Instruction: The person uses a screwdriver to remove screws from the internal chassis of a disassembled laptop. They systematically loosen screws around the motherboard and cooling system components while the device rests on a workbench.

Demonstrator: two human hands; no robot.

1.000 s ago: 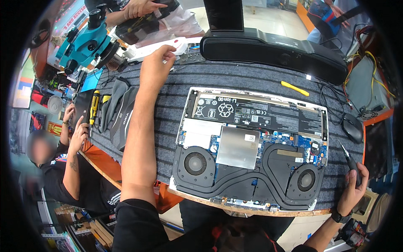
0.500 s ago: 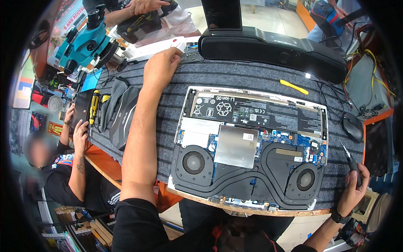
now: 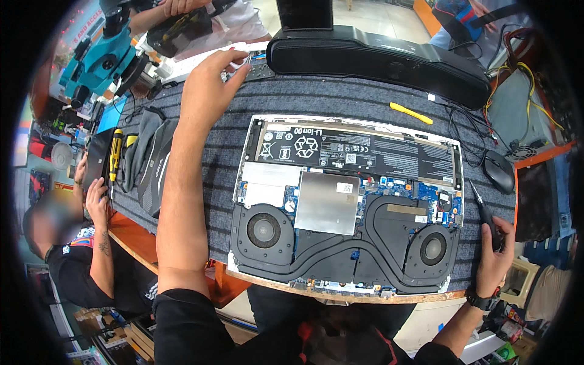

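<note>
An opened laptop (image 3: 328, 201) lies in front of me, its battery, two fans and heat pipes showing. My left hand (image 3: 213, 85) reaches past its far left corner, over a dark compartmented tray (image 3: 260, 72). The thumb and curled fingertips stand apart there; nothing can be made out between them. To the right of the laptop, my right hand (image 3: 496, 258) grips the black handle of a screwdriver (image 3: 484, 212). The tool's thin metal shaft points away from me, beside the laptop's right edge, touching no part of it.
A yellow pry tool (image 3: 411, 114) and a black mouse (image 3: 499, 171) lie on the striped grey mat (image 3: 353, 94). Behind stands a long black speaker (image 3: 377, 58). At left are a teal microscope (image 3: 103, 58), a yellow screwdriver (image 3: 115, 155) and a co-worker's hands (image 3: 94, 198).
The whole view has shifted, so the scene sits further left and higher. My left thumb and fingers have parted above the tray. The screwdriver stays in my right hand.
</note>
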